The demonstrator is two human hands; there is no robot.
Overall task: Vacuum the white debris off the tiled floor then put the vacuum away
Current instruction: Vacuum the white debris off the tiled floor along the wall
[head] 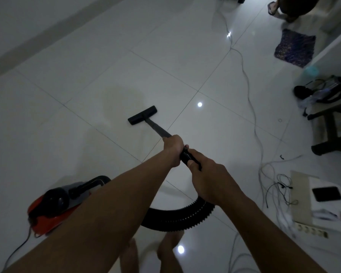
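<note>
Standing barefoot on the tiled floor [87, 56], person has the red vacuum canister [53, 205] just beside them on the L. Its ribbed hose [175, 221] loops in front of the feet up to the hands. Right hand [207, 178] wraps the hose cuff, thumb on top. Left hand [172, 149] fists round the wand [158, 130] just ahead; 2-hand grip prob. for steering + push. Wand's long axis runs fwd & slightly left, tilted down. Floor head [142, 115] sits flat on a tile, crosswise to the wand. White debris: can't make out, too dim.
</note>
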